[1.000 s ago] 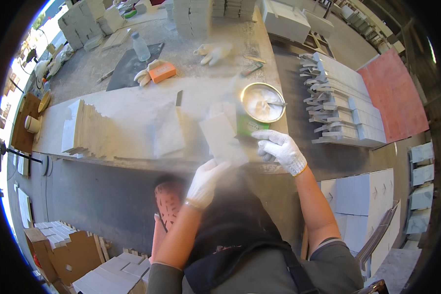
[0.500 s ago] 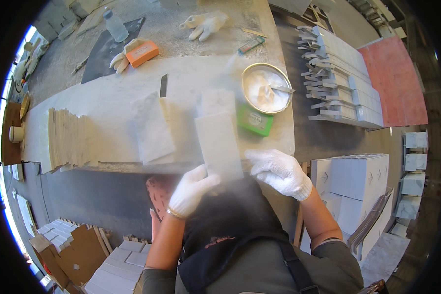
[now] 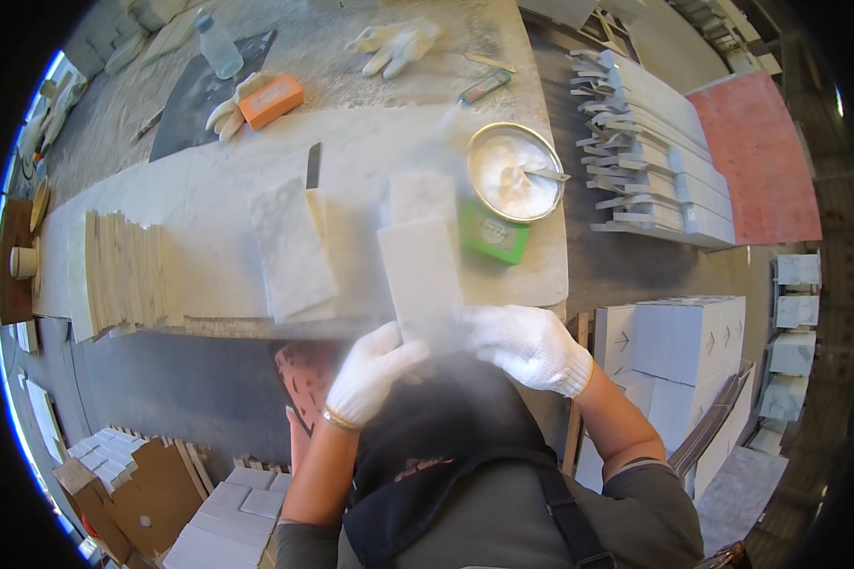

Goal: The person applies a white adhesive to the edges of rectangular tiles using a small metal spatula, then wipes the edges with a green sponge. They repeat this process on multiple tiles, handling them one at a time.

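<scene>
Both hands wear white knit gloves and share one pale grey rectangular stone tile (image 3: 422,280), held up on end at the near edge of the dusty stone counter (image 3: 209,204). The left hand (image 3: 375,370) grips the tile's near left corner, fingers (image 3: 394,343) curled onto its lower edge. The right hand (image 3: 527,343) closes on the near right corner, knuckles up; its fingertips are hidden behind the tile and a haze of dust, so how far they wrap cannot be told. The tile's far end reaches over a second pale tile (image 3: 425,197) lying flat on the counter.

Just left of the held tile lies a rough-faced white stone slab (image 3: 292,248), tilted a little. Farther left, a row of thin beige tiles stands on edge (image 3: 123,270). Right of the held tile sits a green rectangular block (image 3: 493,233), touching a round metal bowl of white paste (image 3: 514,173) with a tool handle resting in it. At the far side of the counter are an orange block (image 3: 270,101) on a spare glove, a clear plastic bottle (image 3: 218,45) and a loose pair of white gloves (image 3: 396,45). To the right, off the counter, grey stone strips are stacked in steps (image 3: 650,152) beside a reddish slab (image 3: 759,156).
</scene>
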A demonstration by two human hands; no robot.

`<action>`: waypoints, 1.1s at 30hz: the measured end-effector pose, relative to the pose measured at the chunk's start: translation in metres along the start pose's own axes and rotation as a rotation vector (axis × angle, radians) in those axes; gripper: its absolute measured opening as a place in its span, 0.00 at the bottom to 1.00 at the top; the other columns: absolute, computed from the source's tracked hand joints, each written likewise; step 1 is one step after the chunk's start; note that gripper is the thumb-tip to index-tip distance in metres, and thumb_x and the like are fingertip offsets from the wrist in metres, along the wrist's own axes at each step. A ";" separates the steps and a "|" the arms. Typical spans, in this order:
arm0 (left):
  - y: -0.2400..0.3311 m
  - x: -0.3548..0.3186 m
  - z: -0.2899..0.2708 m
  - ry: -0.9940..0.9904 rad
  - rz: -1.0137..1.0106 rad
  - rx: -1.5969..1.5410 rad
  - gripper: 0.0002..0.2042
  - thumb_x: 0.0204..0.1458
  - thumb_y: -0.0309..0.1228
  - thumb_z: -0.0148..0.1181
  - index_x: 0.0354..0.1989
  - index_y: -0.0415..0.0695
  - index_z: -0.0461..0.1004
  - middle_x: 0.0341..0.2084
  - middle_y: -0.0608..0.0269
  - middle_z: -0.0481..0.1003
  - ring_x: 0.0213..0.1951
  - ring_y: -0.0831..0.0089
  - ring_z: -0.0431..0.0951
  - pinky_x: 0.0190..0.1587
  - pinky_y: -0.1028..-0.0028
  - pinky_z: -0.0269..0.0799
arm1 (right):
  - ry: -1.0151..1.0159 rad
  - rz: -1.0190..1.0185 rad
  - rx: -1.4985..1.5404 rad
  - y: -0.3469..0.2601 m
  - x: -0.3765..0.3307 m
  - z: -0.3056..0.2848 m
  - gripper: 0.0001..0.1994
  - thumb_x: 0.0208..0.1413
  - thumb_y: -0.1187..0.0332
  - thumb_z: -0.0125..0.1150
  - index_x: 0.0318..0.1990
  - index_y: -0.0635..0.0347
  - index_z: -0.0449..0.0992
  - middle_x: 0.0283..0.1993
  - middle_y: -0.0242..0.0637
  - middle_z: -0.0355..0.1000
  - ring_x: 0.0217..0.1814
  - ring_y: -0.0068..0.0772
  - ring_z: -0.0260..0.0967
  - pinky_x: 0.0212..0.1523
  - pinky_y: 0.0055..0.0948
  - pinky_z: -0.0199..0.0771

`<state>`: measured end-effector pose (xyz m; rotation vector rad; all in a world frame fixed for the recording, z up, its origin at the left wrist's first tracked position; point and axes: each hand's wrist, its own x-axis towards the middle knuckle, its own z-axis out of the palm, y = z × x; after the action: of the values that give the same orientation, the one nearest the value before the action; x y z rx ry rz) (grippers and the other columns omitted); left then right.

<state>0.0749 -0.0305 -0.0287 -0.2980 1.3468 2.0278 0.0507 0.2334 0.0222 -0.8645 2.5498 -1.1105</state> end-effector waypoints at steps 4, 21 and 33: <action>-0.001 0.000 0.002 0.029 0.006 0.030 0.21 0.62 0.40 0.65 0.53 0.33 0.77 0.41 0.52 0.84 0.34 0.69 0.83 0.36 0.75 0.77 | 0.228 0.038 0.111 0.011 -0.006 -0.018 0.13 0.54 0.84 0.69 0.45 0.60 0.83 0.52 0.40 0.82 0.49 0.39 0.82 0.53 0.33 0.82; 0.048 0.013 0.026 0.079 0.096 0.059 0.26 0.60 0.44 0.67 0.57 0.33 0.75 0.41 0.54 0.84 0.38 0.66 0.86 0.36 0.74 0.81 | 0.666 0.553 0.370 0.090 0.038 -0.073 0.07 0.62 0.72 0.66 0.45 0.60 0.85 0.33 0.26 0.78 0.27 0.14 0.68 0.28 0.19 0.68; 0.080 0.078 0.058 0.000 0.127 0.048 0.21 0.63 0.36 0.66 0.58 0.35 0.76 0.44 0.59 0.83 0.39 0.71 0.84 0.33 0.73 0.79 | 0.696 0.595 0.647 0.078 0.036 -0.092 0.09 0.62 0.71 0.65 0.47 0.61 0.84 0.31 0.29 0.77 0.26 0.15 0.67 0.26 0.18 0.64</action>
<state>-0.0255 0.0331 0.0136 -0.1952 1.4453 2.0950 -0.0500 0.3081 0.0291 0.4876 2.3190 -2.0408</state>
